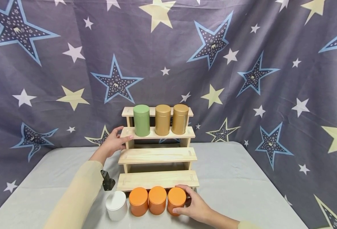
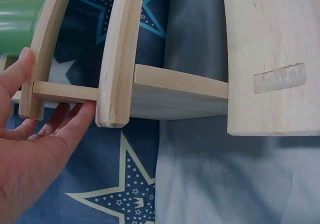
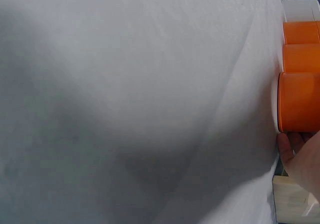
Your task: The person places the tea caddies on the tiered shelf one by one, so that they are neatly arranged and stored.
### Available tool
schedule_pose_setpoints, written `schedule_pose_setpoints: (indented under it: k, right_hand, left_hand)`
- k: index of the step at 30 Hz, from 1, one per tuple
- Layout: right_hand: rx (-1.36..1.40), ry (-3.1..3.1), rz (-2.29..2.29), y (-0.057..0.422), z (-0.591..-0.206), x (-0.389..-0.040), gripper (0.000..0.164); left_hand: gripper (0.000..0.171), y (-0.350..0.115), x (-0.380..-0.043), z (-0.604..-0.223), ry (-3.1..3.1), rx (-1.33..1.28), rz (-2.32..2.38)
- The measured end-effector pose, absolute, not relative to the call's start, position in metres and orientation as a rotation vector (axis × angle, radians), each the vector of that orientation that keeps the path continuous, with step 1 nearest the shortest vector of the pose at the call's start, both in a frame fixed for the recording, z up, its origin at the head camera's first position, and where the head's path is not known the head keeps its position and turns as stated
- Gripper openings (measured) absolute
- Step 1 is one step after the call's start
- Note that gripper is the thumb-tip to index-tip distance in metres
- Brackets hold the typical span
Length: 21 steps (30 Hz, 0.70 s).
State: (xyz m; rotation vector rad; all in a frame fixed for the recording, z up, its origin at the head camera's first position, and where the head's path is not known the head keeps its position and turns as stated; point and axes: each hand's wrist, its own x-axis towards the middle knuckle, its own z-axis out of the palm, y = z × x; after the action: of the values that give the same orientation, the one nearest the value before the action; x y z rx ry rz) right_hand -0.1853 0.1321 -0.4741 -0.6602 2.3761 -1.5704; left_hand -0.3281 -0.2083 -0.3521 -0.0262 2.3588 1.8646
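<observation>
Right hand (image 1: 193, 207) had its grip pinching the right orange tin (image 1: 176, 198), thumb on the near side, fingers on the far side; tin upright at the right end of the near row, apparently resting on the table (image 1: 228, 178). Middle orange tin (image 1: 157, 201) and left orange tin (image 1: 138, 202) stood just beside it, white tin (image 1: 116, 208) at the row's left end, all in front of the wooden rack's (image 1: 158, 156) lowest step. Left hand (image 1: 112, 143) had its grip on the rack's left side at the second step from the top, thumb by the board end, fingers curled under by the side strut. Green tin (image 1: 142, 122), left gold tin (image 1: 163, 121) and right gold tin (image 1: 180, 120) stood on that same step. Step in hand, judged: taking hold of the right orange tin while the left steadied the rack. Next move seemed to call for a firm pinch and a straight lift, without knocking the middle orange tin.
</observation>
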Motion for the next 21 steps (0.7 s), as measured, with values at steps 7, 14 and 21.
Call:
schedule_pose_setpoints:
  k: [7, 14, 21]
  right_hand:
    - [-0.636, 2.410, -1.549, 0.140, -0.468, -0.185, 0.067]
    - [-0.636, 2.479, -1.506, 0.147, -0.461, -0.187, 0.068]
    - [-0.614, 2.536, -1.509, 0.153, -0.450, -0.186, 0.070]
  left_hand:
    - [0.087, -0.210, -0.330, -0.354, 2.363, -0.018, 1.862]
    - [0.087, -0.210, -0.331, -0.355, 2.360, -0.014, 1.867]
    - [0.087, -0.210, -0.330, -0.355, 2.361, -0.012, 1.869]
